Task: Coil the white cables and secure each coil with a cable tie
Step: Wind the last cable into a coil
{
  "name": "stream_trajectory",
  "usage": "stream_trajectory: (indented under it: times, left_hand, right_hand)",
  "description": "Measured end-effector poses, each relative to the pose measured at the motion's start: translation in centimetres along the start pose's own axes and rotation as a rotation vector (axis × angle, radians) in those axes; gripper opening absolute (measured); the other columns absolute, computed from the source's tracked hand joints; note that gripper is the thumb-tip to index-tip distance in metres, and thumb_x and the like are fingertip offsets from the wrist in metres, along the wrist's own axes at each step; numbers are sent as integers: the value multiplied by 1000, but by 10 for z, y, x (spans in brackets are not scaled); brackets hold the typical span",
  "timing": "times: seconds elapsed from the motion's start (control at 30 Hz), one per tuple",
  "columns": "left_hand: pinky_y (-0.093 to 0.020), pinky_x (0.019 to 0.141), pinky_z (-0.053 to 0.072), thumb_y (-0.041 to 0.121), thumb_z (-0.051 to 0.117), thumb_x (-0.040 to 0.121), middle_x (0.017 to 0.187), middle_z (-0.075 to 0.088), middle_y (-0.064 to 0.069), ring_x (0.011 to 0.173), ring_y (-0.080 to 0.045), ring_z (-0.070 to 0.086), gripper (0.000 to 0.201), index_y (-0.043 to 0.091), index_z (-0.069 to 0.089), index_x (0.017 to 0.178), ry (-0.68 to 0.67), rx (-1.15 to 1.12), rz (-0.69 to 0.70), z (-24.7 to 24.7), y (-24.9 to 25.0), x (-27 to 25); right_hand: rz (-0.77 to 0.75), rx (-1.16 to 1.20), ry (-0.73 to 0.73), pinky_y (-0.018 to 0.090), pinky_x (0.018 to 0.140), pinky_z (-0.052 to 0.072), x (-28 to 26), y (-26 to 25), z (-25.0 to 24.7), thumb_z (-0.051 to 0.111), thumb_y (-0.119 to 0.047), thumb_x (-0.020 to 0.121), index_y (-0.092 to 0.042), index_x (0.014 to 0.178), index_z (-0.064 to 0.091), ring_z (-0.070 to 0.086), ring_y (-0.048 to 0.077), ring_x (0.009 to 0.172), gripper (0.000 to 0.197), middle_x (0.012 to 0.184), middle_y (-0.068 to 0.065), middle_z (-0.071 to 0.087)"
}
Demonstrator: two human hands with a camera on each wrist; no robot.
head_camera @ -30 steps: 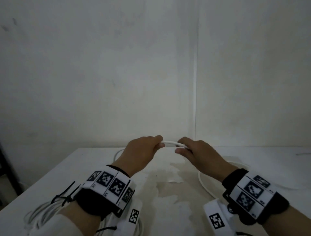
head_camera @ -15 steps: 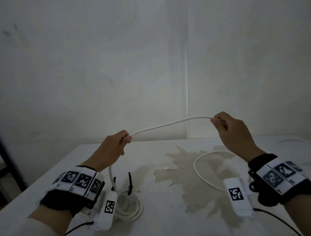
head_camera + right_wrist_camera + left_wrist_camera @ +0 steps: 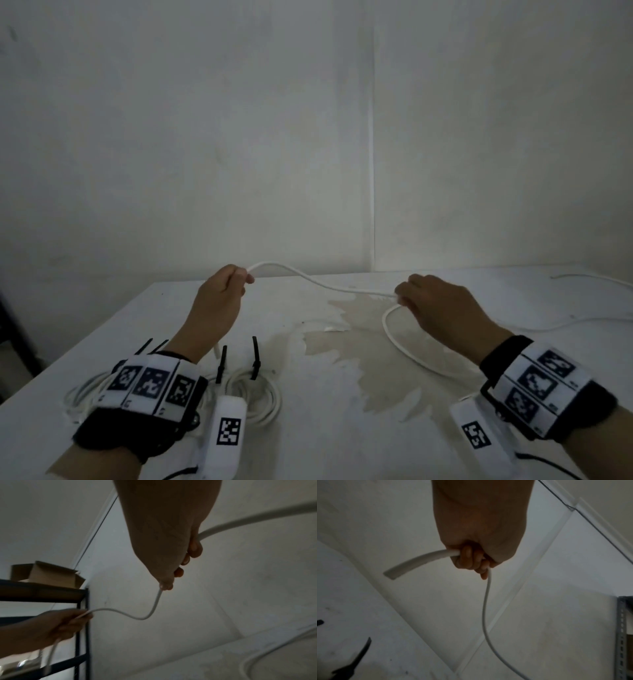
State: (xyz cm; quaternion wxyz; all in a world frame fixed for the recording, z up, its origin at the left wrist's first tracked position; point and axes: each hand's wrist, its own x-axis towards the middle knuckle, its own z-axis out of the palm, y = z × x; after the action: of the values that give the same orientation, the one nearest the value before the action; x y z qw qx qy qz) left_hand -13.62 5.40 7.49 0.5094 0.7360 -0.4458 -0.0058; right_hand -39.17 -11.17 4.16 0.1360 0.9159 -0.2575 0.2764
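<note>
A loose white cable (image 3: 322,284) sags between my two hands above the white table (image 3: 102,342). My left hand (image 3: 224,291) grips it near one end, fingers curled round it; the short cut end (image 3: 412,563) sticks out past the fist in the left wrist view. My right hand (image 3: 431,301) holds the same cable (image 3: 154,608) further along, fingers closed over it. Beyond the right hand the cable loops down onto the table (image 3: 404,346) and trails off right. Two finished coils (image 3: 260,397) with black cable ties (image 3: 255,356) lie near my left wrist.
A brownish stain (image 3: 363,346) spreads over the table's middle. Another white cable (image 3: 589,279) lies at the far right by the wall. A dark metal shelf (image 3: 82,608) with a cardboard box (image 3: 44,574) stands to the left of the table.
My hands first pulled apart, stretching the cable taut and high. Now the right hand has dropped toward the table and the cable sags in an S-curve between them.
</note>
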Motion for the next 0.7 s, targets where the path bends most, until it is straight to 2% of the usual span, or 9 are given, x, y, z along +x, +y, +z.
stream_trajectory:
  times: [0.07,0.13,0.23,0.3,0.4,0.53,0.6,0.67,0.7]
  left_hand:
    - [-25,51,28,18,33,100,65,43,-1,56,-13,36,27,10,57,89,-13,-84,9,6,3,-6]
    - [-24,51,30,20,33,100,64,42,1,54,-10,36,25,13,57,94,-32,-106,74,10,6,-11]
    - [-15,49,31,22,35,99,61,42,3,50,-3,39,23,20,58,97,-54,-114,162,16,12,-17]
    - [-16,51,30,23,36,99,61,42,4,52,-2,40,23,26,58,94,-98,-99,194,21,14,-23]
    - [-22,55,31,27,37,98,60,43,6,54,-4,40,24,33,59,91,-193,-81,190,31,16,-32]
    - [-17,59,35,24,40,98,64,51,6,55,-1,45,30,31,62,80,-316,-134,155,41,21,-44]
    - [-26,65,37,38,40,94,68,56,4,60,-6,47,32,32,58,68,-351,-134,158,43,22,-49]
    - [-25,61,34,56,37,84,64,57,8,55,-4,43,38,33,54,58,-382,-106,161,43,23,-53]
    - [-23,59,33,59,37,82,64,59,9,55,-3,43,39,35,55,56,-404,-86,167,43,24,-54]
  right_hand:
    - [-89,-8,-12,23,29,32,-1,-14,8,87,-7,51,-13,69,64,58,19,50,30,63,1,58]
    - [-185,9,-7,18,31,30,-2,-31,10,87,-9,49,-17,67,65,57,15,51,29,63,-2,58]
    - [-359,78,58,18,33,31,-2,-54,6,68,-16,71,-19,69,64,55,13,54,5,64,-5,56]
    - [-396,155,87,20,33,33,0,-67,1,47,-22,79,-20,72,64,53,11,57,19,65,-6,56]
    - [-400,237,131,19,34,35,3,-80,-8,42,-25,82,-21,79,65,54,13,57,23,66,-7,57]
    - [-353,347,201,20,41,43,9,-83,-16,45,-25,85,-18,86,65,59,16,59,22,71,-4,62]
    - [-299,417,187,25,48,48,11,-80,-17,42,-30,89,-17,88,65,59,17,66,26,77,-4,62]
    - [-214,504,113,31,55,47,13,-74,-19,37,-38,91,-18,88,63,53,11,69,33,78,-9,55]
    - [-171,558,73,28,59,44,14,-71,-19,37,-41,91,-18,88,63,49,5,70,35,79,-12,50]
